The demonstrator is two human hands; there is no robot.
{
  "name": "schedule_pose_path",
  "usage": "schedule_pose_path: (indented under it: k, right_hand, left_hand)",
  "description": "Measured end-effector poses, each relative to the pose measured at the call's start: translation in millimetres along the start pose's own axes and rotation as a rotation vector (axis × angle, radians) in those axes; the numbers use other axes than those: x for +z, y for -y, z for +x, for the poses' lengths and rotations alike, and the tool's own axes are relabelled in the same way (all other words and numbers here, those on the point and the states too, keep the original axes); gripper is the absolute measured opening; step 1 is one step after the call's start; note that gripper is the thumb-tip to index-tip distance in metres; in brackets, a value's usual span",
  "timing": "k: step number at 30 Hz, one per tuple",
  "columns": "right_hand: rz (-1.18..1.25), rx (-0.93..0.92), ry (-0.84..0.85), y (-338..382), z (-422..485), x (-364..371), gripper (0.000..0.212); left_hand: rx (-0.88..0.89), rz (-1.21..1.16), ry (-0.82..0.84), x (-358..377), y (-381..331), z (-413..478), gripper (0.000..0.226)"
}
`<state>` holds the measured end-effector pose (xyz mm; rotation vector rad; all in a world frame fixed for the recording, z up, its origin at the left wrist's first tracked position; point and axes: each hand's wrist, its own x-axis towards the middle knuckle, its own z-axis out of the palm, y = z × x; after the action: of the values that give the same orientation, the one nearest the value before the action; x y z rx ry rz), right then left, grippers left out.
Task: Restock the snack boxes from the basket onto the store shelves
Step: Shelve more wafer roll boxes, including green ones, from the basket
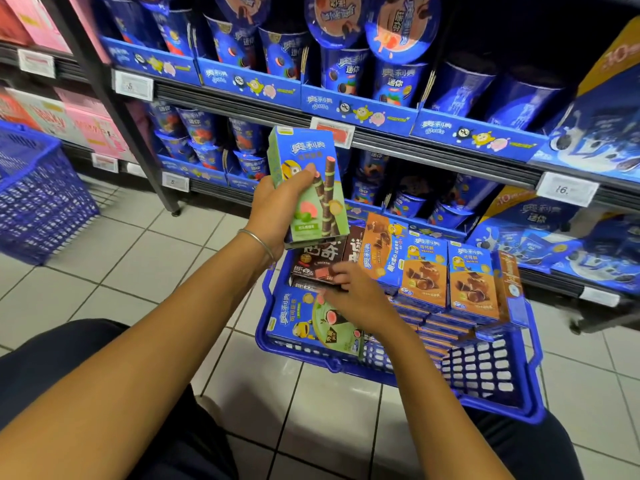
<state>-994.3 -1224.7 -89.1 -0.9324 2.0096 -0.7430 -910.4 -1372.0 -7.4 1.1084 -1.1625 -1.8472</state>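
the green cardboard snack box (308,188) stands upright at the centre of the frame, raised above the basket and in front of the lower shelf rows. it looks light and stiff, thin card that would dent under a hard squeeze, with a glossy face that could slide. i judge the best hold is across the narrow sides, low on the box, thumb on the front.

my left hand (277,209) holds it just that way: fingers wrapped round the left side, thumb pressed on the printed face. an edge showing under the box suggests a second one held behind it, but i can't be sure.

my right hand (356,299) is down in the blue plastic mesh basket (332,365) at lower centre, fingers bent onto the far edge of a second green box (304,323) lying flat there, just beside the dark brown boxes (318,258). whether those fingers have closed on it, i cannot tell.

orange-and-blue boxes (471,282) stand packed in the basket's right half. the store shelves (381,140) across the top of the frame carry blue snack cups.
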Motion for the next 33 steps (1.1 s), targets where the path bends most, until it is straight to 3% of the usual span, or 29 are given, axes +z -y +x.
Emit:
schedule_pose_path:
  k: [3, 6, 12, 17, 21, 24, 28, 29, 33]
  right_hand:
    - [-0.554, -0.024, 0.226, -12, 0, 15, 0.092]
    - [-0.585, -0.040, 0.130, -10, 2, 16, 0.092]
    - [-0.368, -0.028, -0.047, -8, 3, -17, 0.061]
    - [0.209, -0.081, -0.225, 0, -2, -49, 0.037]
    - [0.361, -0.121, -0.470, 26, 2, -49, 0.034]
    - [0.318, -0.136, -0.575, 47, 8, -41, 0.041]
    - [0.194, -0.151, -0.461, 68, 10, -25, 0.081]
    - [0.167, -0.136, -0.434, 68, 11, -24, 0.082]
    - [0.452, -0.219, -0.458, 60, 8, -32, 0.048]
  left_hand:
    - [-0.021, -0.028, 0.005, -1, 0, 2, 0.051]
    - [-0.038, -0.042, 0.014, 0, 1, -1, 0.050]
    - [-0.009, -0.040, 0.003, -11, -11, 7, 0.043]
    - [0.023, -0.021, -0.090, -20, -16, 15, 0.045]
    - [0.082, 0.140, -0.120, -20, -4, 16, 0.048]
    - [0.184, 0.323, -0.060, -10, 7, 7, 0.047]
    - [0.246, 0.328, 0.059, 1, 23, -6, 0.032]
    - [0.250, 0.319, 0.052, 1, 23, -7, 0.030]
    - [0.135, 0.284, 0.022, -2, 16, -7, 0.043]
